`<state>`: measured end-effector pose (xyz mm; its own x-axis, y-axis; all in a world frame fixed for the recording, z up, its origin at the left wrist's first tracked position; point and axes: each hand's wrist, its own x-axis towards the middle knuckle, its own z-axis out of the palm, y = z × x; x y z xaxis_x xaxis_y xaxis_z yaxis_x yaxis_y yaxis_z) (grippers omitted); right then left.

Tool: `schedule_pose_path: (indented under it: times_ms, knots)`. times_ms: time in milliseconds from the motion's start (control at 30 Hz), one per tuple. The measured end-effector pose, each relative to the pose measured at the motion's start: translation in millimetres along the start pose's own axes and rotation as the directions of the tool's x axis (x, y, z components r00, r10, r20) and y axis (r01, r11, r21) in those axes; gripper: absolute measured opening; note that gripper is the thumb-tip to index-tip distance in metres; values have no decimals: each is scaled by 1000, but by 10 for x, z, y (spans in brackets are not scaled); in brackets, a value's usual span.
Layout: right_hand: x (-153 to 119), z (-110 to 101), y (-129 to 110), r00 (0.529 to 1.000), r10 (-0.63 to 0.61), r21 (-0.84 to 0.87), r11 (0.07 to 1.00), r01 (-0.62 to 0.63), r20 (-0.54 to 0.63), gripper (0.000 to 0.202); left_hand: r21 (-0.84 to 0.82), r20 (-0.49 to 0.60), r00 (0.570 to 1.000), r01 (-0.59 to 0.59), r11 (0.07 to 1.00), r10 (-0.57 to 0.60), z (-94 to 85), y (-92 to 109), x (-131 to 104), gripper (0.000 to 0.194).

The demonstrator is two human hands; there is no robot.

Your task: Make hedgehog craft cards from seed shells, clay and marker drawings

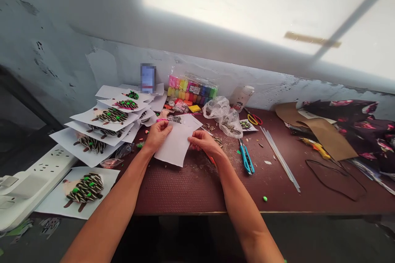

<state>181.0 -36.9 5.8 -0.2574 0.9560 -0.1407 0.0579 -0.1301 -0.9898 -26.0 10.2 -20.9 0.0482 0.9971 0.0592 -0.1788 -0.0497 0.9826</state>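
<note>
A sheet of white paper (173, 144) is held up over the middle of the table, slightly tilted. My left hand (158, 134) pinches its upper left edge, and my right hand (204, 141) grips its right edge. Behind the paper lie more white paper and scattered sunflower seeds (217, 140). A clear plastic bag (230, 121) with seeds inside rests just beyond my right hand. Left of my hands stands a stack of white cards (92, 133) with hedgehogs made of seeds and green dots. One more hedgehog card (84, 189) lies nearer the front.
A teal utility knife (246, 158), yellow-and-red scissors (254, 119), clear glue sticks (280, 159) and a glue gun (317, 148) lie to the right. At the back are colored clay packs (193, 90), a phone (148, 78) and a white bottle (243, 98). A power strip (38, 181) occupies the left.
</note>
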Motion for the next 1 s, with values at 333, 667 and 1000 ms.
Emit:
schedule_pose_path:
  times_ms: [333,667,1000]
  knots:
    - [33,-9,-47,939,-224,165,948,272,-263,34,-360,-10,997,70,930,-79,-99,212,3,58]
    - [54,37,-9,923,-271,62,953,298,-274,27,-331,0,997,71,941,-75,-129,141,39,49]
    - [-25,-54,-16,511,-656,-599,742,302,-555,17,190,453,751,445,875,-480,-43,165,-83,78]
